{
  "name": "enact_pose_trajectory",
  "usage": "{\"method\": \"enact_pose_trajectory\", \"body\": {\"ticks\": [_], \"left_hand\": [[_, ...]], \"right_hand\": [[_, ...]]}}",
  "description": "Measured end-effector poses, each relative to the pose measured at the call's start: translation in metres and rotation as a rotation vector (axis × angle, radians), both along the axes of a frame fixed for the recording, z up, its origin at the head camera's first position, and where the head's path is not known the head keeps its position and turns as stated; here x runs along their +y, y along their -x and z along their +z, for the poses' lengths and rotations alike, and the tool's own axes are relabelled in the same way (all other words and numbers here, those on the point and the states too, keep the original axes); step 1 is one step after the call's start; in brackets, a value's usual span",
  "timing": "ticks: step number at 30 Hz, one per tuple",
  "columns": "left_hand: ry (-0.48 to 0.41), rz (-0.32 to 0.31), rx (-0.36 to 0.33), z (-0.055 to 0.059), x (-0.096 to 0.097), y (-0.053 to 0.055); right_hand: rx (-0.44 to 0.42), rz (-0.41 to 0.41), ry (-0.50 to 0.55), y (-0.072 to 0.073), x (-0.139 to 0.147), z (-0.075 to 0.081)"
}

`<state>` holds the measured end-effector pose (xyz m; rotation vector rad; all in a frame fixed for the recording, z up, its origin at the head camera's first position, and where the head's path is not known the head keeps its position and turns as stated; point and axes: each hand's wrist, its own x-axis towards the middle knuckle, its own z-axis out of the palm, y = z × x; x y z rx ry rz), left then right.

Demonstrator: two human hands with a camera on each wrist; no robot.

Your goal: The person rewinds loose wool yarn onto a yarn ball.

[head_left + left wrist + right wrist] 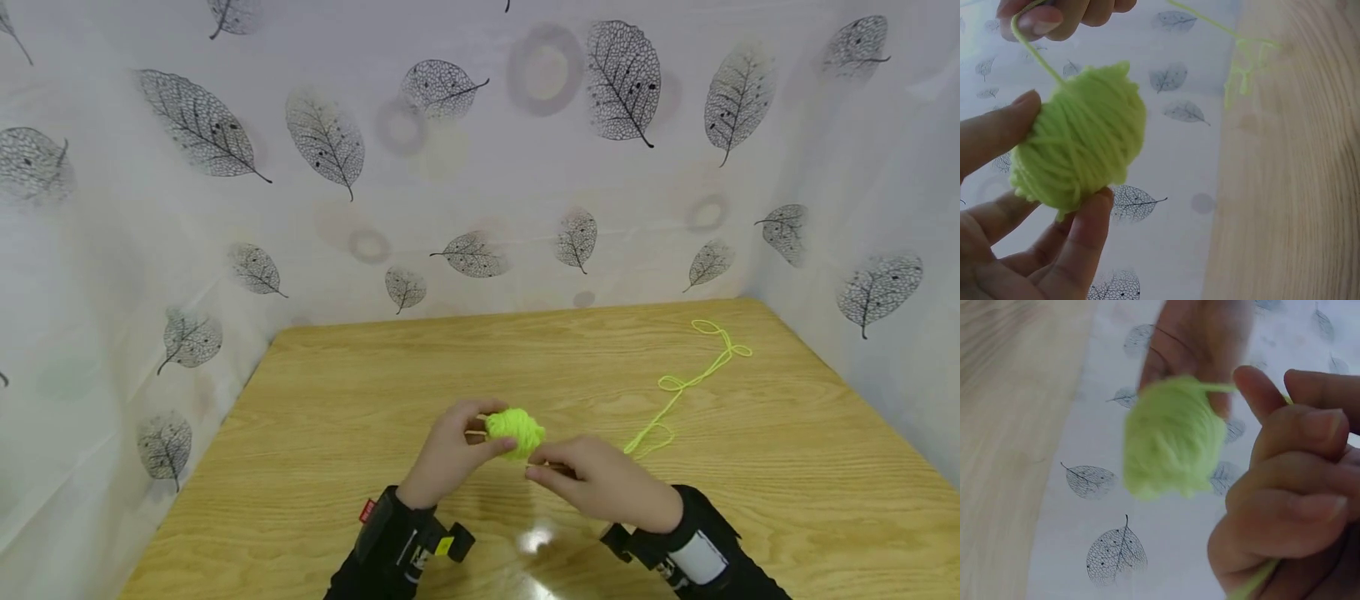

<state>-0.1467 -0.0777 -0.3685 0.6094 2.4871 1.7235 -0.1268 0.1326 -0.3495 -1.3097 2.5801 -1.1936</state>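
The left hand [456, 452] pinches the yarn ball [515, 433]; just beside it, the right hand [603, 481] pinches its strand [1034, 56]. Much winding seems done; beyond the right hand, a loose length [711, 369] on the surface [360, 392] remains.

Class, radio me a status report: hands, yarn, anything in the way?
Left hand holding yarn ball. Right hand pinching strand from the ball. Loose yarn looped on table beyond right hand; nothing visibly in the way.
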Motion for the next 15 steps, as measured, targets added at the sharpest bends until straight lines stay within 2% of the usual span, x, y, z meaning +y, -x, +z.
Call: {"method": "enact_pose_trajectory", "body": {"ticks": [3,5,8,15], "left_hand": [[0.043,-0.091,-0.078,0.000,-0.002,0.001],[0.057,-0.146,-0.141,0.001,-0.003,0.001],[0.089,-0.213,-0.198,0.002,-0.004,0.002],[0.150,-0.382,-0.224,0.004,-0.005,-0.001]], "right_hand": [[-0.085,0.029,0.066,0.002,0.010,0.006],[-0.117,0.054,0.108,0.005,0.016,0.009],[-0.150,0.080,0.161,0.009,0.025,0.011],[-0.224,0.127,0.269,0.018,0.041,0.012]]}}
